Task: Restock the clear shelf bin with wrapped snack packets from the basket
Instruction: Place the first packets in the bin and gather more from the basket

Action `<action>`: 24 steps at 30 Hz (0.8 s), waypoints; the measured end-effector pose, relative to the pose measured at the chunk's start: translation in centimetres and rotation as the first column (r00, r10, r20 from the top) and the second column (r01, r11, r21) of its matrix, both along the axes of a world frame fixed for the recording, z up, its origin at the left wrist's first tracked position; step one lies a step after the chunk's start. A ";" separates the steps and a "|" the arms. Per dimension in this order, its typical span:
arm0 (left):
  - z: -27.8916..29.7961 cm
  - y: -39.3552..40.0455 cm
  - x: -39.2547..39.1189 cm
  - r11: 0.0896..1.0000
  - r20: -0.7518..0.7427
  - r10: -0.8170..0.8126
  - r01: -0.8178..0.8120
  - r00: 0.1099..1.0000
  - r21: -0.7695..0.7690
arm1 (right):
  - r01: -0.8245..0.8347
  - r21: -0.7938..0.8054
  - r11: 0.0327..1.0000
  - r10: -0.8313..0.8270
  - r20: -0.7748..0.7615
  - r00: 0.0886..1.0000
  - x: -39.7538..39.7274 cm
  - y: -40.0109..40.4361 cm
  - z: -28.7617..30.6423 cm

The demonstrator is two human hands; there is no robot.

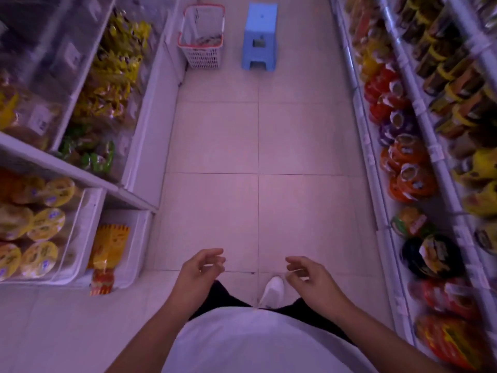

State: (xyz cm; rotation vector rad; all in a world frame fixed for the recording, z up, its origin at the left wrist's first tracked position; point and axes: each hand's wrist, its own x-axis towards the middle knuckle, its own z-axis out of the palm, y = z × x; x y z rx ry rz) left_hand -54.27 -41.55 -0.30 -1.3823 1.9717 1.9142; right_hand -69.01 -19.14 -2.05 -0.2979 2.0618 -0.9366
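Inspector A: Where is the basket?

Inspector B: The white basket (202,39) with a red rim stands on the floor tiles (258,135) at twelve o'clock, well apart from the person, just beside the blue stool (259,36). A few packets (208,40) lie inside; detail is blurred.

Inspector A: Hands?

Inspector B: The left hand (197,270) at seven o'clock and the right hand (309,275) at five o'clock both hang loosely curled, grasping nothing.

Inspector A: Shelf bins?

Inspector B: Clear bins (113,76) of yellow packets sit at ten o'clock. Which one is the target, I cannot tell.
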 end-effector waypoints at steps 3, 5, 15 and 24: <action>0.2 -3.8 -6.2 0.998 -0.016 0.062 -0.062 0.998 -0.001 | 0.002 0.020 1.000 -0.002 -0.030 1.000 -8.3 -3.8 1.0; -0.4 -6.7 -9.8 0.996 -0.025 0.092 -0.092 0.995 0.010 | 0.013 0.028 1.000 -0.011 -0.045 0.999 -13.4 -6.9 1.1; -2.0 -26.0 -31.8 0.998 -0.026 -0.056 0.057 0.998 0.039 | 0.076 0.025 0.997 -0.074 -0.054 0.996 -32.4 -26.4 1.4; -1.1 -38.9 -52.5 0.998 -0.040 -0.064 0.064 0.997 -0.011 | 0.094 -0.009 0.996 -0.095 -0.059 0.994 -51.1 -38.5 1.1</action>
